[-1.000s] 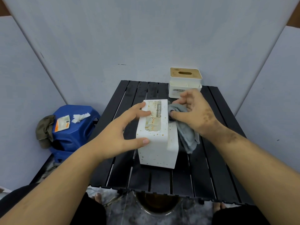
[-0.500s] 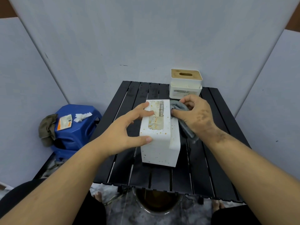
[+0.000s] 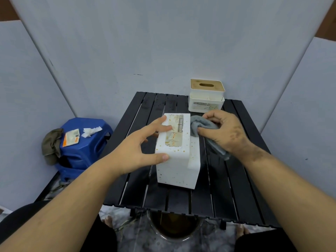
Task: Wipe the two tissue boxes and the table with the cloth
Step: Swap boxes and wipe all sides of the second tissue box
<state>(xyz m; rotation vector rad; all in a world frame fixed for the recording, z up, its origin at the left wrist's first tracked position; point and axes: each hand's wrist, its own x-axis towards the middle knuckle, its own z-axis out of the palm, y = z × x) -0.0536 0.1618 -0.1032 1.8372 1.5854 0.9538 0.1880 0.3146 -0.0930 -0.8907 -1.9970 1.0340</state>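
A white tissue box with gold specks [image 3: 177, 160] stands in the middle of the black slatted table [image 3: 227, 188]. My left hand [image 3: 138, 148] steadies it, fingers on its top and thumb on its near left corner. My right hand [image 3: 225, 131] is closed on a grey cloth [image 3: 201, 125], pressing it against the far right top edge of that box. The cloth's tail hangs under my wrist. A second white tissue box with a wooden lid [image 3: 207, 95] stands at the table's far right edge, untouched.
A blue plastic stool [image 3: 81, 148] stands left of the table, with a packet, a crumpled tissue and an olive rag on it. Grey panels close in the back and both sides. A dark round bin [image 3: 174, 228] sits under the table's near edge.
My right hand has slid the cloth away from me along the box's right side, up to its far top corner. My left hand has kept its hold on the box.
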